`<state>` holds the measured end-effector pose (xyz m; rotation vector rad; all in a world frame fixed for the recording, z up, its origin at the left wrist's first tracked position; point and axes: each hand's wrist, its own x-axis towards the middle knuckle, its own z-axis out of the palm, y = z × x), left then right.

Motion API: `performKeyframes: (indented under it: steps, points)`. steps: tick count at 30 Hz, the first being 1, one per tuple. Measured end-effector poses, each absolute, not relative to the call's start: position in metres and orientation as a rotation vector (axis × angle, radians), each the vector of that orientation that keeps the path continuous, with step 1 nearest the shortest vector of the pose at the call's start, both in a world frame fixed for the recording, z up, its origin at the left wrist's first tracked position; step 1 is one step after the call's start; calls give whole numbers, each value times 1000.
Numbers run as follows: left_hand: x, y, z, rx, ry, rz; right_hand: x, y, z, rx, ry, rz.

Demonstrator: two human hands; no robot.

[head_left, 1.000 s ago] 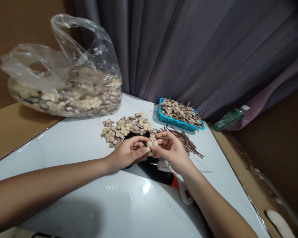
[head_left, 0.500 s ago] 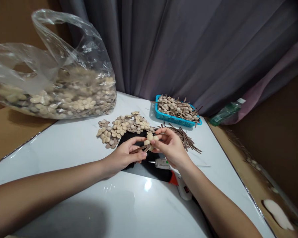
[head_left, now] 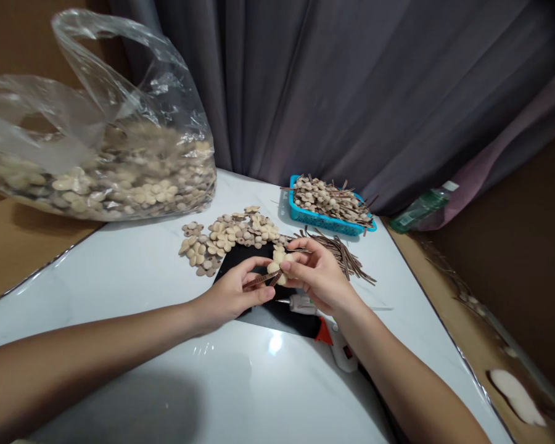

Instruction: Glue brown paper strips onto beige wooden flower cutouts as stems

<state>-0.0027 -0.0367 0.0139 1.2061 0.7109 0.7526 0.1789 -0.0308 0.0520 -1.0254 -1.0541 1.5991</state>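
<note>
Near the middle of the table, my right hand (head_left: 318, 271) pinches a cream flower piece (head_left: 277, 265) between thumb and fingers. Thin brown strips (head_left: 261, 280) lie between the thumb and fingers of my left hand (head_left: 238, 290), their ends meeting the flower. Both hands are above a black mat (head_left: 254, 316). A white glue gun (head_left: 300, 304) with an orange part lies on it, partly hidden behind my right hand and forearm. Loose cream and grey flower pieces (head_left: 224, 235) are heaped beyond my left hand. A bundle of brown strips (head_left: 351, 256) lies beyond my right hand.
A clear plastic bag (head_left: 143, 179) full of flower pieces stands at the back left. At the back of the white table (head_left: 120, 277) is a blue basket (head_left: 328, 224) holding flowers and strips. A green bottle (head_left: 420, 209) lies to the right, near the grey curtain (head_left: 351, 92).
The strips have shifted in my left hand and now cross near the flower. My left thumb has moved slightly. My right hand still pinches the flower.
</note>
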Motion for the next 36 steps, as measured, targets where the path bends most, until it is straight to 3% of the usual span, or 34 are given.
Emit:
performKeyframes:
  steps: [7, 14, 20, 25, 36]
  points:
    - [-13, -28, 9, 1218, 500, 979, 184, -30, 58, -1023, -1009, 1717]
    - [-17, -27, 9, 2130, 627, 1367, 175, -38, 55, -1003, -1017, 1882]
    - [-16, -30, 16, 2119, 660, 1316, 174, -39, 57, -1069, -1133, 1857]
    - [-12, -33, 15, 1836, 890, 1173, 185, -34, 59, -1056, -1381, 1515]
    - [-9, -39, 23, 1575, 962, 959, 176, -41, 53, -906, -1397, 1535]
